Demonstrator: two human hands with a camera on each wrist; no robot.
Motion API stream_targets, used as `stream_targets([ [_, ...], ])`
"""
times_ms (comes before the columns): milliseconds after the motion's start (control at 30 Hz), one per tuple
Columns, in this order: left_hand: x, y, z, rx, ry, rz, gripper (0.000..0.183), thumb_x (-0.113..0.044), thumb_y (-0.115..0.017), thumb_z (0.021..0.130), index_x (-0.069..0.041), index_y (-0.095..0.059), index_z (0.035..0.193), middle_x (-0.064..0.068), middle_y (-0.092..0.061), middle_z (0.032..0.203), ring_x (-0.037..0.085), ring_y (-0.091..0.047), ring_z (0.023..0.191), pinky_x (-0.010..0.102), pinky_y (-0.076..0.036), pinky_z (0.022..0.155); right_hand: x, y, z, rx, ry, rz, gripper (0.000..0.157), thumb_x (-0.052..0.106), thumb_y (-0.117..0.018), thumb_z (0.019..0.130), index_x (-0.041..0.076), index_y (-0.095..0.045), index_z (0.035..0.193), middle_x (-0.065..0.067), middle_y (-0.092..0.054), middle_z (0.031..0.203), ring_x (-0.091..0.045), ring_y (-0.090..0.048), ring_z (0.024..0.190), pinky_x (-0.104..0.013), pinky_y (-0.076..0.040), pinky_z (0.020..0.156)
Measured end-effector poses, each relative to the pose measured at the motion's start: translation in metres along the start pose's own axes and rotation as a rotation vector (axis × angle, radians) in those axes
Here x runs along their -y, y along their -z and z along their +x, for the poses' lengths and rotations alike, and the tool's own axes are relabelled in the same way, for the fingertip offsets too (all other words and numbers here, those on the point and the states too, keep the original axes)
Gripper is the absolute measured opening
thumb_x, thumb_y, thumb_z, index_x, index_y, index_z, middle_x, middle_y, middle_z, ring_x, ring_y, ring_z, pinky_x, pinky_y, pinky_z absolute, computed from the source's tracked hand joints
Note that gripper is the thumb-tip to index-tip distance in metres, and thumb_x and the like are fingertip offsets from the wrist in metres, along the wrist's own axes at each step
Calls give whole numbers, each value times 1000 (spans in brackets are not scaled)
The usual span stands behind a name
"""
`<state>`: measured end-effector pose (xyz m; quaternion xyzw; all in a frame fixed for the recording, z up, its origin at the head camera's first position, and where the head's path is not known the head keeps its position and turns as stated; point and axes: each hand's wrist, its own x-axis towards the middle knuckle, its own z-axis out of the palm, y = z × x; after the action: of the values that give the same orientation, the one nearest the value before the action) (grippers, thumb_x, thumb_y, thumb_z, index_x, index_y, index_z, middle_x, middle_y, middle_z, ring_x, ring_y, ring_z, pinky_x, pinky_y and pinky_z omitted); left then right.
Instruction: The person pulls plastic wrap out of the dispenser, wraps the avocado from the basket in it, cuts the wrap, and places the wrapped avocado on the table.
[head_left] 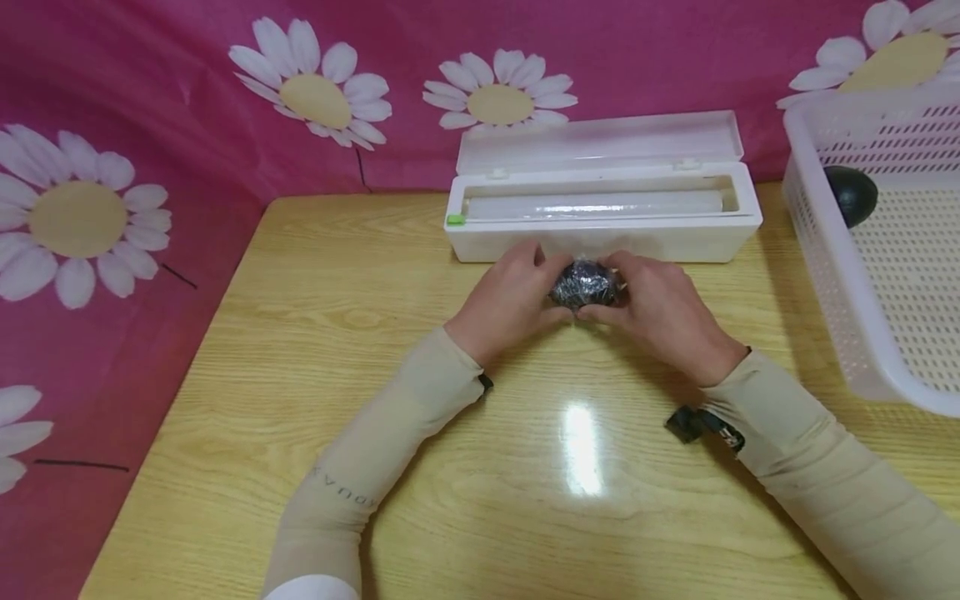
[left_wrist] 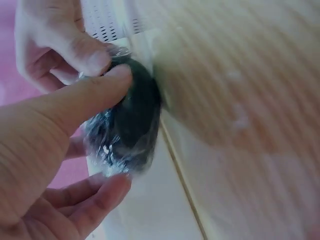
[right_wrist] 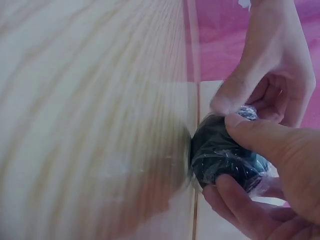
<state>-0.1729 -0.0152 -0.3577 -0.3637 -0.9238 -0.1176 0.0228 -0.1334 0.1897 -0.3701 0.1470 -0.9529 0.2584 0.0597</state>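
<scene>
A dark green avocado (head_left: 587, 285) wrapped in crinkled, shiny cling film (left_wrist: 107, 150) touches the wooden table. My left hand (head_left: 510, 304) holds its left side, thumb on the near side and fingers curled round the far side. From the right, my right hand (head_left: 663, 312) grips it the same way, and the two thumbs nearly meet. Loose film bunches at its ends in the left wrist view. Just behind both hands stands a white cling film dispenser (head_left: 600, 242) with its lid (head_left: 600, 142) raised and a film roll (head_left: 592, 204) inside.
A white plastic basket (head_left: 832, 292) stands at the right, with another dark avocado (head_left: 851, 196) against its left wall. A green slider (head_left: 455, 220) sits at the dispenser's left end. A pink flowered cloth (head_left: 202, 108) hangs behind and left of the table (head_left: 300, 350).
</scene>
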Motion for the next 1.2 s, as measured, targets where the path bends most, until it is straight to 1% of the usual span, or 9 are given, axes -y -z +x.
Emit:
stream_targets([
  [100, -2, -2, 3, -24, 6, 52, 53, -42, -80, 90, -11, -63, 130, 12, -63, 110, 21, -58, 100, 36, -57, 91, 1, 0, 0, 8, 3, -1, 57, 28, -85, 87, -1, -63, 130, -23, -75, 110, -32, -73, 91, -49, -60, 77],
  [267, -3, -3, 4, -23, 47, 20, 55, -40, -80, 90, -13, -64, 134, 13, -64, 116, 21, -59, 105, 36, -56, 96, 0, 1, 1, 21, 3, -1, 57, 32, -80, 90, 0, -64, 134, -19, -76, 108, -26, -67, 84, -43, -57, 73],
  [400, -1, -3, 5, -27, 72, -28, 57, -39, -82, 88, -13, -64, 135, 15, -61, 126, 22, -61, 112, 36, -54, 103, -3, 2, 1, 21, -28, 48, 54, 38, -63, 100, 5, -62, 142, -14, -76, 95, -22, -62, 75, -35, -48, 65],
  [533, 2, -2, 6, -18, 78, -57, 60, -39, -83, 87, -11, -64, 136, 13, -58, 131, 22, -59, 116, 35, -53, 106, -7, 9, 0, 39, -105, 145, 49, 34, -50, 104, 8, -58, 145, -18, -77, 101, -29, -71, 85, -40, -52, 71],
  [667, 4, 0, 5, 3, 88, -99, 63, -39, -82, 89, -10, -61, 141, 10, -59, 133, 21, -58, 121, 34, -51, 109, -11, 18, 0, 129, -90, 209, 44, 15, -60, 98, 6, -56, 141, -23, -74, 123, -37, -75, 108, -50, -60, 91],
  [767, 7, -1, 4, 3, 97, -132, 63, -39, -81, 89, -10, -60, 142, 9, -57, 136, 21, -56, 125, 34, -50, 111, -13, 19, -1, 162, -32, 220, 49, 7, -70, 93, 4, -57, 140, -25, -72, 126, -38, -76, 108, -49, -62, 89],
  [900, 10, -2, 2, -1, 92, -147, 63, -39, -81, 90, -10, -60, 142, 9, -57, 136, 21, -56, 125, 34, -50, 111, -12, 15, 0, 119, 18, 192, 55, 8, -78, 89, 4, -59, 140, -25, -72, 125, -37, -78, 100, -46, -64, 83],
  [1033, 10, 0, 2, 15, 87, -151, 64, -38, -80, 90, -9, -59, 143, 10, -57, 136, 21, -57, 124, 34, -50, 111, -11, 12, -1, 74, 53, 136, 61, 11, -80, 90, 7, -56, 145, -27, -72, 125, -36, -79, 95, -46, -64, 80],
  [1200, 12, 2, 1, 35, 84, -183, 66, -34, -83, 89, -12, -56, 145, 11, -57, 139, 22, -57, 124, 35, -51, 110, -12, 8, 0, -3, 174, 40, 53, 16, -82, 89, 9, -65, 139, -20, -76, 119, -28, -79, 89, -45, -64, 76],
])
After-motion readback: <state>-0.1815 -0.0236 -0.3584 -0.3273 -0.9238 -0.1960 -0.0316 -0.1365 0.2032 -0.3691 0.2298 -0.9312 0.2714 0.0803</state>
